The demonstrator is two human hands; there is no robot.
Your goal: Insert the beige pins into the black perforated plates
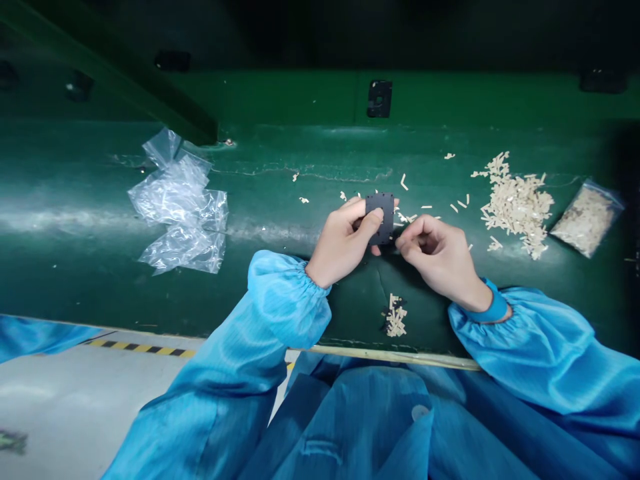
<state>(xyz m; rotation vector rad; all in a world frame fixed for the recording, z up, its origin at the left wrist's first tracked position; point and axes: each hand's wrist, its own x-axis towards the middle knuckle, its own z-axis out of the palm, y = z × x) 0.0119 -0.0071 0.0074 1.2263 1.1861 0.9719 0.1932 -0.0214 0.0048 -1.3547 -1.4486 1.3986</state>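
Observation:
My left hand is closed around a small flat black plate, its thumb pressed on the upper face. The plate has small marks along its edges. Just right of it, my right hand has thumb and forefinger pinched together near the plate's lower right edge. Whatever lies between those fingertips is too small or hidden to make out. Several small cream strips are scattered on the green table around both hands. Below the hands, near the front edge, is a little heap of cream and black bits.
A large loose pile of cream strips lies to the right, beside a clear bag of similar pieces. Crumpled clear plastic bags are at the left. A green beam slants down at the back left. The table's front edge runs before me.

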